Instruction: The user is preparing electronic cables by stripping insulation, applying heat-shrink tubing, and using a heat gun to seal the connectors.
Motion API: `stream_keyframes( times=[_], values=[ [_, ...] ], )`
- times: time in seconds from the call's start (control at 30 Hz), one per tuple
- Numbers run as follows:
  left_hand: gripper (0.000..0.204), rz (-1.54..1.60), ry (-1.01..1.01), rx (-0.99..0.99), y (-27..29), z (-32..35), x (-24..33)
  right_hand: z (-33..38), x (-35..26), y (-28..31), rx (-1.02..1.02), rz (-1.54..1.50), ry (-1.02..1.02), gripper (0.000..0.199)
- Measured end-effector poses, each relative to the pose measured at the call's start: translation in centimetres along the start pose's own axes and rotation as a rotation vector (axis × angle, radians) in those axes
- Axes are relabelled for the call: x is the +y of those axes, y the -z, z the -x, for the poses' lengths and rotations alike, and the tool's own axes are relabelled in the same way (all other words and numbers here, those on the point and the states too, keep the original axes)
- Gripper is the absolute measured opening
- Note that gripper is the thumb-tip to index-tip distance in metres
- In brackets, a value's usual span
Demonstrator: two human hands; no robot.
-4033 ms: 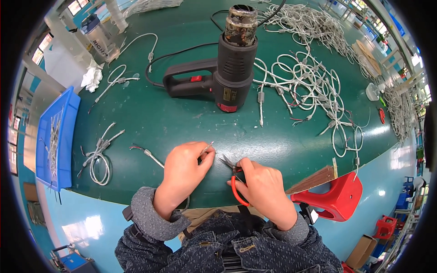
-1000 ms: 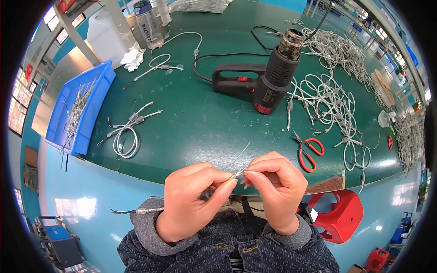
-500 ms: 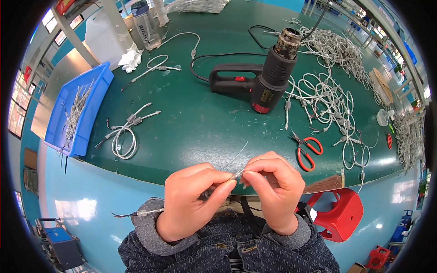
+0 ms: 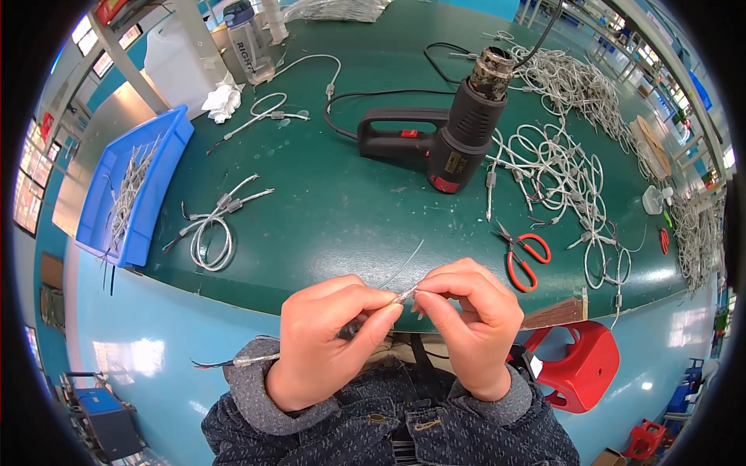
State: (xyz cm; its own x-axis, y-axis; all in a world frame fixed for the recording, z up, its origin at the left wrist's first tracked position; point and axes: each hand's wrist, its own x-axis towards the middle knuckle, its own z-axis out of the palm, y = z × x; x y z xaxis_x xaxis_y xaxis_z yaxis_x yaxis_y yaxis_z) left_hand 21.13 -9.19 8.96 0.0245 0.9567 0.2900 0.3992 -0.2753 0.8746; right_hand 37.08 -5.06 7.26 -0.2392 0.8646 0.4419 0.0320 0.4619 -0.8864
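Note:
Close to the table's front edge, my left hand (image 4: 330, 330) pinches a light grey cable (image 4: 406, 296) between thumb and forefinger. My right hand (image 4: 470, 318) has its thumb and fingertips closed on the cable's end, a short braided-looking stretch showing between the two hands. A thin pale strand (image 4: 408, 262) sticks up behind the fingertips. The cable's other end (image 4: 256, 359), with dark wires splayed out, emerges left of my left wrist. Inside my palms the cable is mostly hidden. Orange-handled cutters (image 4: 522, 256) lie to the right of my right hand, blades slightly apart.
A black heat gun (image 4: 466, 128) stands nozzle-up at mid-table. Grey cables pile up on the right (image 4: 556, 175), and a coiled one (image 4: 212, 241) lies left. The blue bin (image 4: 167, 182) of wires is at the left edge. A red stool (image 4: 590, 369) stands below the table.
My hands stay nearly in place. The right fingers have shifted very slightly rightward along the cable's end; the tabletop things have not moved.

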Motion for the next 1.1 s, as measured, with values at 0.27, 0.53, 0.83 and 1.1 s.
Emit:
stream_keyframes(
  times=[0.27, 0.53, 0.83, 1.1],
  values=[
    [0.011, -0.064, -0.069, 0.028, 0.08, -0.35, 0.05, -0.15, -0.4, 0.02, 0.011, 0.082, 0.036, 0.012],
    [0.012, -0.111, -0.092, -0.033, 0.26, -0.43, 0.35, -0.07, -0.44, 0.64, -0.057, 0.062, -0.048, 0.009],
    [0.011, 0.025, -0.008, 0.001, -0.12, -0.04, -0.34, 0.22, -0.41, 0.78, 0.035, -0.035, -0.082, 0.01],
    [0.011, 0.024, -0.001, -0.013, -0.12, -0.15, -0.45, 0.05, 0.07, 0.75, -0.042, -0.002, -0.003, 0.014]
  ],
)
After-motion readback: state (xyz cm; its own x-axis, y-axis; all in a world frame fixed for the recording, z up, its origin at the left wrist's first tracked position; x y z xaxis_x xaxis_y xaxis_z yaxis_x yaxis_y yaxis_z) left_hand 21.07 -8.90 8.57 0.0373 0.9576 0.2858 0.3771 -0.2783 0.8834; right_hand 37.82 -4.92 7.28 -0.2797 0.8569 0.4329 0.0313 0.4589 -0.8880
